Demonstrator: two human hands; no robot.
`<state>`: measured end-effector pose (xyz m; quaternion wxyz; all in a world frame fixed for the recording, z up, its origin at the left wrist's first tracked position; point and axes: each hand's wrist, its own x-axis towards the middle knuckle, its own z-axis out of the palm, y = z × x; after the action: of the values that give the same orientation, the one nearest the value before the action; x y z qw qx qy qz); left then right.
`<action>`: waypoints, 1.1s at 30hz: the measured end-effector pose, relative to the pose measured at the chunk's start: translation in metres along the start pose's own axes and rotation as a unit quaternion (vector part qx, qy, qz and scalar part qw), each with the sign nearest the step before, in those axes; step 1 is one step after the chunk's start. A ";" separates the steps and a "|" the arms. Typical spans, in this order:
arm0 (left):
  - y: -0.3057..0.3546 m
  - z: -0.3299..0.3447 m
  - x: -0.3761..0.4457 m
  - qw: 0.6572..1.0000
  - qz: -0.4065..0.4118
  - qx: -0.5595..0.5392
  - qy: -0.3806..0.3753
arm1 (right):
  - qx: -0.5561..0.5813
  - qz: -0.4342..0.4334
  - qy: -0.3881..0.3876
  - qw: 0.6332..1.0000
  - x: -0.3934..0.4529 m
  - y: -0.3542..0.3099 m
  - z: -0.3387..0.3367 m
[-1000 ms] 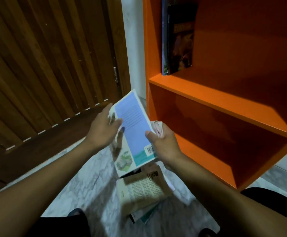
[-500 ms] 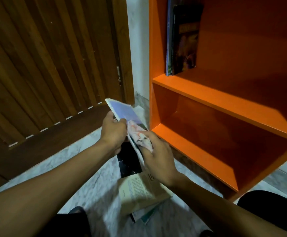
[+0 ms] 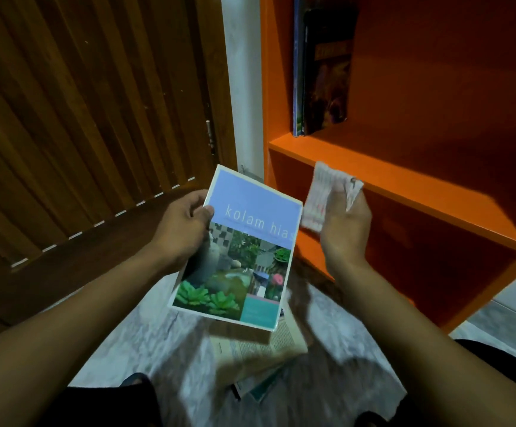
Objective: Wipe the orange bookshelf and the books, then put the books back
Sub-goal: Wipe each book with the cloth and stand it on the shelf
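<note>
A loose pile of paperbacks [image 3: 259, 349] is lying on the marble floor [image 3: 158, 343] under your arms. Your left hand [image 3: 185, 232] is gripping the blue-topped garden-photo book [image 3: 244, 251] before the orange wooden bookshelf [image 3: 404, 186]; your right hand [image 3: 346, 229] is clutching a crumpled pale cloth [image 3: 324, 195] beside it.

Dim indoor light — deep shadow inside the orange bookshelf [image 3: 435, 192]; wide-angle bowing at edges; motion blur on cloth [image 3: 321, 198] and floor [image 3: 164, 343].
</note>
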<state>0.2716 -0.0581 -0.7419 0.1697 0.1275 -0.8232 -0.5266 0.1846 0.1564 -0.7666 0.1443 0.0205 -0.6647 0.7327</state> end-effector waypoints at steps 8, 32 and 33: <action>0.012 0.006 -0.005 0.986 -0.063 -0.151 -0.036 | -0.220 -0.160 -0.206 0.940 -0.014 0.021 0.007; -0.018 -0.033 0.007 0.993 -0.085 -0.068 0.037 | -0.203 -0.086 -0.304 0.927 -0.047 0.017 0.009; -0.016 -0.028 0.005 0.993 -0.089 -0.074 0.021 | -0.174 -0.068 -0.257 0.948 -0.043 0.015 0.009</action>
<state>0.2797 -0.0901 -0.7452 0.1485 0.1984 -0.7633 -0.5966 0.2210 0.1383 -0.7896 0.0194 0.2277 -0.7932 0.5644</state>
